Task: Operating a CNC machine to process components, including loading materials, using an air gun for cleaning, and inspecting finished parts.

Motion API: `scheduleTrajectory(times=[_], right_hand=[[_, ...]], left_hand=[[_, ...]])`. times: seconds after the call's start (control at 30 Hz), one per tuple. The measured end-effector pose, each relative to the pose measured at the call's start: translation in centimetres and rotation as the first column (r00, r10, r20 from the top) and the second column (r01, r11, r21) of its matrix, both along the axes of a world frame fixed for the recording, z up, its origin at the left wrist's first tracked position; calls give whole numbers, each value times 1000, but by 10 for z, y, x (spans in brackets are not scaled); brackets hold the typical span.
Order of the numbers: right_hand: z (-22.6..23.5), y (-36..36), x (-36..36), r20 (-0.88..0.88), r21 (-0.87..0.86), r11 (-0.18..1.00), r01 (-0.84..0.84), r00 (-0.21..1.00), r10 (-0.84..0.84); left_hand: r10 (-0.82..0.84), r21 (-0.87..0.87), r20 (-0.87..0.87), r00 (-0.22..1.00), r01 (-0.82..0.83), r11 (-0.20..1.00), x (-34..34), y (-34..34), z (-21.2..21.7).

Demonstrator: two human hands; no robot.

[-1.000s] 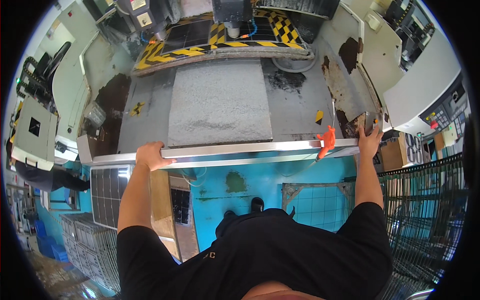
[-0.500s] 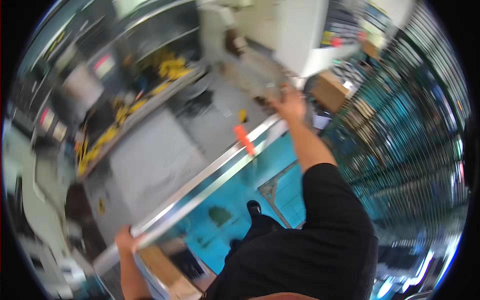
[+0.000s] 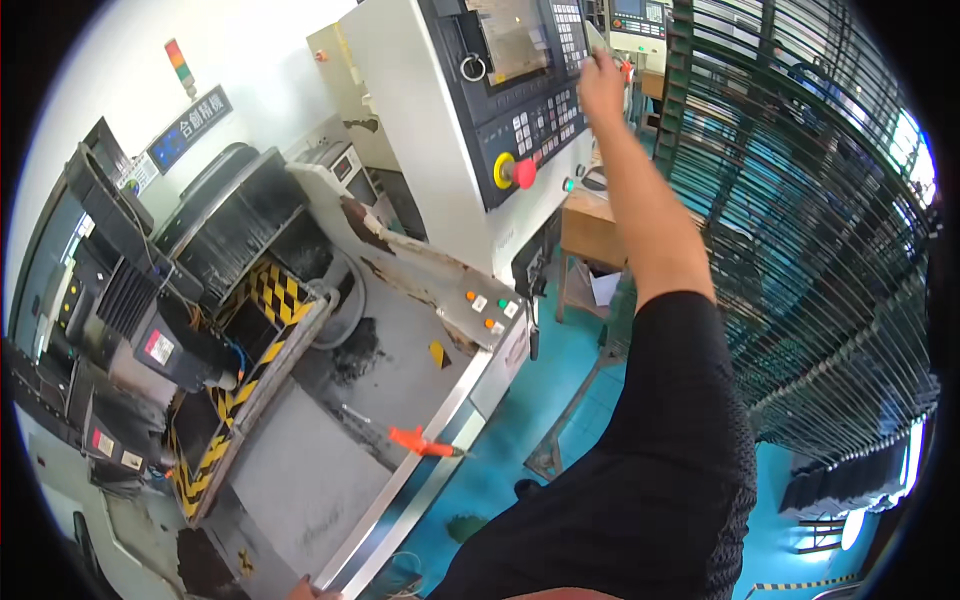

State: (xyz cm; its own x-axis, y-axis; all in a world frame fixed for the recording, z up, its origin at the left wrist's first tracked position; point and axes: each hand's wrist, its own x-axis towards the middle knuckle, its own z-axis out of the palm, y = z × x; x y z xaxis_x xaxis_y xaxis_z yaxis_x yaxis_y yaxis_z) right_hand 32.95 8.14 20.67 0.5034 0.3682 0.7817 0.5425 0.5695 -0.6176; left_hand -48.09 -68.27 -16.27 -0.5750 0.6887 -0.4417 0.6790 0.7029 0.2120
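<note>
The grey keypad (image 3: 545, 110) sits upright on the white machine's dark control panel (image 3: 500, 90).

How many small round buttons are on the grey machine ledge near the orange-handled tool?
3: an orange button farthest back, a green button to its right, an orange button nearest. Others may be hidden.

The control panel (image 3: 520, 85) is dark grey with rows of pale keys, set in a cream-white cabinet (image 3: 420, 120). On it sits a red push button (image 3: 523, 173) ringed in yellow. The screwdriver (image 3: 420, 440) has an orange-red handle and lies on a dull grey, dark-stained machine bed (image 3: 300, 470). Yellow-and-black hazard stripes (image 3: 262, 292) edge the bed. The floor (image 3: 530, 440) is teal, the wire racks (image 3: 800, 250) dark green, the sleeve (image 3: 680, 420) black.
</note>
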Motion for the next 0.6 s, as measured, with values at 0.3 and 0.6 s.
scheduleTrajectory(times=[0.3,0.6], right_hand=[[71,135,69,47,-292,949,-116,990,135],[62,165,92,160,-208,978,-29,985,64]], left_hand=[[-27,30,-25,999,27,999,148,124,65],[-370,-38,-279,886,375,926,100,111,4]])
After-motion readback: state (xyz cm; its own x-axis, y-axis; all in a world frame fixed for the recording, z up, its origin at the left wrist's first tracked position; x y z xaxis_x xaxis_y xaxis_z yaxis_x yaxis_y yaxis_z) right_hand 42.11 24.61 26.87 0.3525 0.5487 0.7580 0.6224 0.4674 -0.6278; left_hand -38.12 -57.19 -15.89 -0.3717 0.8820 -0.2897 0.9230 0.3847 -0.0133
